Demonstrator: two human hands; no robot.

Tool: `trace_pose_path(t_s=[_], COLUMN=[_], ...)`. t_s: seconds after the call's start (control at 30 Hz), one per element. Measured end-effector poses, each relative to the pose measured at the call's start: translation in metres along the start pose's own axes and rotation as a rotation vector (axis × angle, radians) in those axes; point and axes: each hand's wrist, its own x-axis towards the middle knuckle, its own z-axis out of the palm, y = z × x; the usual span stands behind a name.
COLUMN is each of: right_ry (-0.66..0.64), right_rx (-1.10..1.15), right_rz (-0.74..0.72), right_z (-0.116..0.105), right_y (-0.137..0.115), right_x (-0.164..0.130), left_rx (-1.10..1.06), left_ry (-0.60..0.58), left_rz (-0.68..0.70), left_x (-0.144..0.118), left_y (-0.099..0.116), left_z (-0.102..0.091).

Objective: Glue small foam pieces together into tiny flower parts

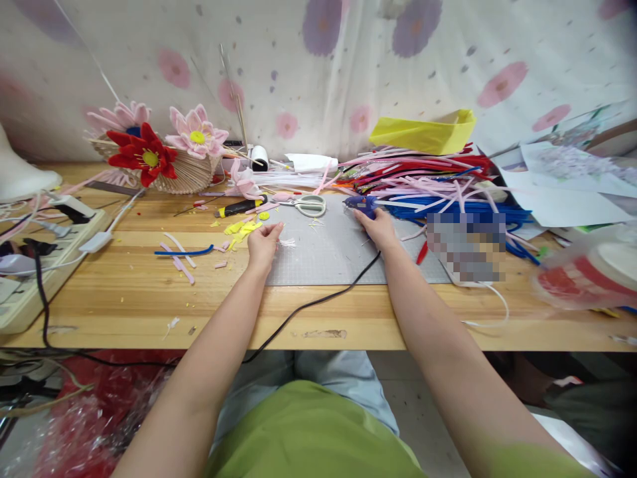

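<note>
My right hand (379, 230) is wrapped round a blue glue gun (360, 204) over the grey cutting mat (328, 262), its nozzle pointing left. A black cord trails from it towards the table's front edge. At the mat's left side my left hand (265, 245) is closed in a pinch; what sits between its fingertips is too small to make out. Thin white strands (287, 243) lie just right of those fingers. Yellow fuzzy pieces (241, 231) and a yellow round disc (263, 216) are behind the left hand. Scissors (311, 205) rest at the mat's back edge.
Pink and red fuzzy flowers (150, 158) stand at the back left, near a power strip (60, 265). A utility knife (241, 208) lies beside the mat. Bundles of pipe cleaners (418, 179) are heaped at the back right. A plastic cup (587, 272) stands far right.
</note>
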Motion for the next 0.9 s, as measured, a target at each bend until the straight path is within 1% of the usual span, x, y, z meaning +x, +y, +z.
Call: trace_pose_path(t_s=[0.1, 0.23, 0.27, 0.3, 0.33, 0.4, 0.43, 0.47, 0.5, 0.6, 0.7, 0.8, 0.9], right_ry=[-0.028, 0.012, 0.007, -0.037, -0.141, -0.427, -0.548, -0.628, -0.663, -0.643, -0.627, -0.602, -0.593], right_rx=[-0.105, -0.302, -0.358, -0.398, -0.416, -0.416, -0.42, -0.439, -0.474, -0.616, -0.733, -0.831, -0.874], right_rz=[-0.07, -0.135, -0.154, -0.162, -0.168, -0.17, -0.177, -0.19, -0.209, -0.271, -0.286, -0.299, -0.317], right_z=[-0.012, -0.041, -0.049, -0.056, -0.061, -0.066, -0.065, -0.063, -0.06, -0.052, -0.046, -0.042, -0.039], right_y=[-0.008, -0.015, -0.017, -0.018, -0.019, -0.023, -0.025, -0.028, -0.031, -0.04, -0.046, -0.047, -0.047], right_x=[-0.004, -0.007, -0.009, -0.01, -0.012, -0.017, -0.019, -0.022, -0.024, -0.03, -0.034, -0.035, -0.036], left_rx=[0.0, -0.004, -0.003, -0.005, -0.008, -0.025, -0.037, -0.049, -0.062, -0.101, -0.132, -0.163, -0.22], left_ry=[-0.001, 0.0, -0.003, -0.007, -0.01, -0.012, -0.014, -0.016, -0.02, -0.038, -0.044, -0.027, -0.027], left_rz=[-0.002, -0.004, -0.008, -0.014, -0.022, -0.035, -0.039, -0.04, -0.041, -0.04, -0.045, -0.071, -0.1], left_x=[-0.001, -0.002, -0.002, -0.001, -0.001, 0.0, 0.0, 0.0, 0.0, -0.001, -0.002, -0.002, -0.002], left_y=[0.002, 0.002, 0.001, 0.0, 0.0, -0.001, -0.002, -0.001, -0.001, 0.001, 0.002, 0.003, 0.006], left_z=[0.0, 0.0, -0.001, -0.001, -0.001, -0.001, -0.001, -0.002, -0.002, -0.001, -0.001, -0.001, -0.002])
